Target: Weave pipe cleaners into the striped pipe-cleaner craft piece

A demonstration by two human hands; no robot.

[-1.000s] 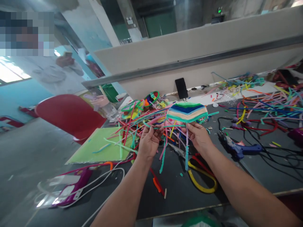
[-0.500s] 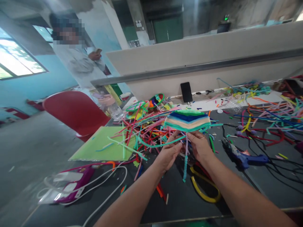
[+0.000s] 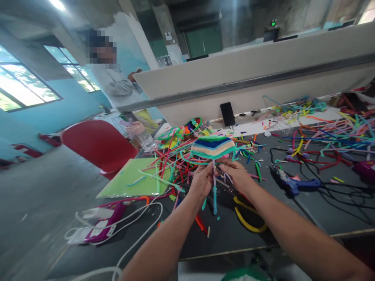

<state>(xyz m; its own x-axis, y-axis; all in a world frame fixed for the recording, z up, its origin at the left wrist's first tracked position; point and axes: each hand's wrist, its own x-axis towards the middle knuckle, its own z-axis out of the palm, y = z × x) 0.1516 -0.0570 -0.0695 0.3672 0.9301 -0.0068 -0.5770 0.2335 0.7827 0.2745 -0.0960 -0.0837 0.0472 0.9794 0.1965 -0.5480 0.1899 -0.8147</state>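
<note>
A striped fan-shaped piece woven from pipe cleaners point(image 3: 213, 146), in green, blue, cream and teal bands, is held up above the dark table point(image 3: 316, 212). My left hand point(image 3: 201, 181) pinches its lower left edge and a teal strand. My right hand point(image 3: 236, 174) grips the lower right edge, fingers closed. A lilac and teal tail point(image 3: 215, 191) hangs down between the two hands. Both hands sit close together under the piece.
Loose pipe cleaners point(image 3: 172, 156) cover the table's middle and right. A green sheet point(image 3: 129, 183) lies left, a blue glue gun point(image 3: 290, 181) right, yellow-handled scissors point(image 3: 249, 222) below my hands. A purple device with white cables point(image 3: 99, 228), a red chair point(image 3: 99, 142), a black phone point(image 3: 227, 114). A person stands far left.
My hands and the woven piece have drawn closer together and shifted slightly left. The long teal strand is pulled in nearer the piece. The view has swung, so the standing person appears further right.
</note>
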